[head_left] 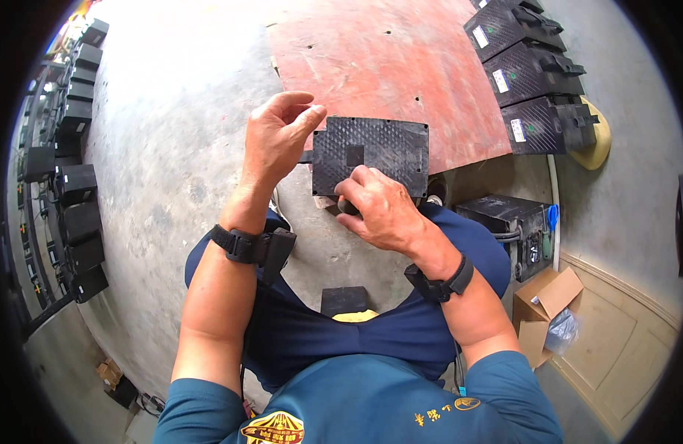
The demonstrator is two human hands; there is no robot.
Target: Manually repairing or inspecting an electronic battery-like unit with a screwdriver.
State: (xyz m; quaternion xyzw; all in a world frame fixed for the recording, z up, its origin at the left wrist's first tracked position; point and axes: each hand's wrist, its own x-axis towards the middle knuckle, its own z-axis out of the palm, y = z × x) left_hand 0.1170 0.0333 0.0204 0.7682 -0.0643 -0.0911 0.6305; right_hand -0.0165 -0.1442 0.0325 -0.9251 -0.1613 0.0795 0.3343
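Note:
In front of my knees, a black flat box [397, 146] with a diamond-textured lid, small corner screws and a plain square patch rests at the near edge of a red board. My left hand [277, 139] is raised beside its left end, fingers curled and thumb against them; whatever they may pinch is too small to make out. Over the near edge of the lid, my right hand [384, 209] curls round a small dark round object [346, 206], mostly hidden by the fingers. A short black strap or lead [306, 157] sticks out at the box's left side.
Similar black boxes with handles [532, 78] line the right side. Nearer stand a black case [513, 214], a blue-handled tool [553, 217] and an open carton [552, 296]. A rack of black boxes [80, 222] runs along the left. The red board [386, 66] extends ahead.

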